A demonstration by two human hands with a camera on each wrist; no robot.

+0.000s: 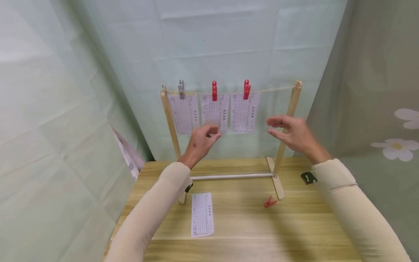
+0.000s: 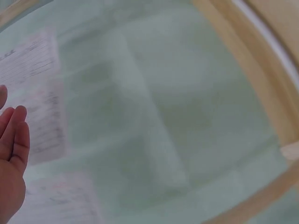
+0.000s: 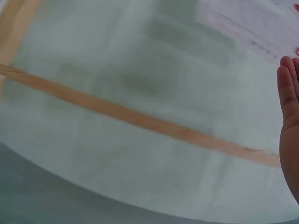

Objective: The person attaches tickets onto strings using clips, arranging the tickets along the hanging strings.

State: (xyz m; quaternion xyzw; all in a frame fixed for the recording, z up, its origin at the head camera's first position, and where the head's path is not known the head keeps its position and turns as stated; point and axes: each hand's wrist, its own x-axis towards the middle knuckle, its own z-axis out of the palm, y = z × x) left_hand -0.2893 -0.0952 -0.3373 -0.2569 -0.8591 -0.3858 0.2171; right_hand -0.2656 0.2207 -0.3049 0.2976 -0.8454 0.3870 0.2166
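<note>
Inspector A: From the left, report the rack.

Inspector B: A wooden rack (image 1: 170, 120) stands on the worktop (image 1: 248, 225) with a string (image 1: 271, 89) between its two posts. Three sheets hang from it, long axis vertical, printed faces toward the camera. The left sheet (image 1: 184, 112) is held by a grey peg (image 1: 181, 89), the middle sheet (image 1: 214, 112) by a red peg (image 1: 214, 91), the right sheet (image 1: 243, 112) by a second red peg (image 1: 246, 89).

Inspector A: The hands?

Inspector B: The left hand (image 1: 200, 141) is raised in front of the lower edge of the middle sheet, fingers loosely curled, grasping nothing; I cannot tell whether it touches the sheet. The right hand (image 1: 292, 134) is raised just right of the right sheet, near the right post (image 1: 288, 123), fingers relaxed, released, apart from the paper.

Inspector A: On the worktop?

Inspector B: A loose sheet (image 1: 202, 214) lies flat in front of the rack, long axis running away from the person. Right of it lies a spare red peg (image 1: 270, 201), beside the right foot. A small black item (image 1: 308, 177) sits near the right sleeve
</note>
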